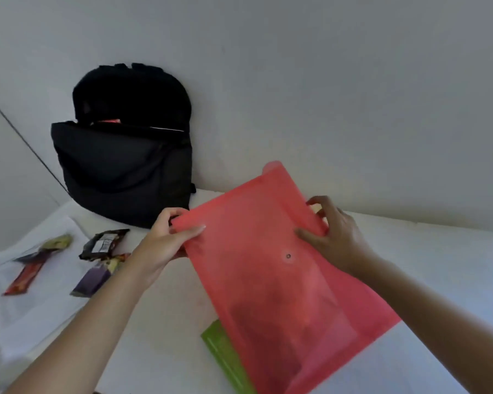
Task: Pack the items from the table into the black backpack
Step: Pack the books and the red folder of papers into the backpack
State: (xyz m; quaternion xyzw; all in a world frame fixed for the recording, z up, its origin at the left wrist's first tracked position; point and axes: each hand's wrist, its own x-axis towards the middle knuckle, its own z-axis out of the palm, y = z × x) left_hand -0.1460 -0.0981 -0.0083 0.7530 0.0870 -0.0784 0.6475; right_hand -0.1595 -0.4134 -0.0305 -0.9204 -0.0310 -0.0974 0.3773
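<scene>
A view down onto a white worktop (160,322) set against a pale wall (325,81); two bare arms reach in from the bottom edge. Both hands hold a red translucent snap-button folder (268,280) in the middle of the view; its long side runs from eleven o'clock to five o'clock, and its far end is raised in front of the wall. The left hand (165,243) grips the folder's nine o'clock edge, thumb flat on top and fingers (174,213) curled beneath; the right hand (333,234) pinches the three o'clock edge, thumb pressed on the face, the rest bent round the rim. The folder's near end covers part of a green folder (225,356) at six o'clock; whether they touch cannot be told. The black backpack (123,166) stands upright at ten o'clock against the wall, its main compartment unzipped and gaping; a red item (108,121) shows inside. At nine o'clock, on and beside a white sheet (26,314), lie four snack packets, blurred: a dark brown wrapper (103,244); a purple bar (96,278); a red bar (23,277); a yellow-green packet (57,242).
</scene>
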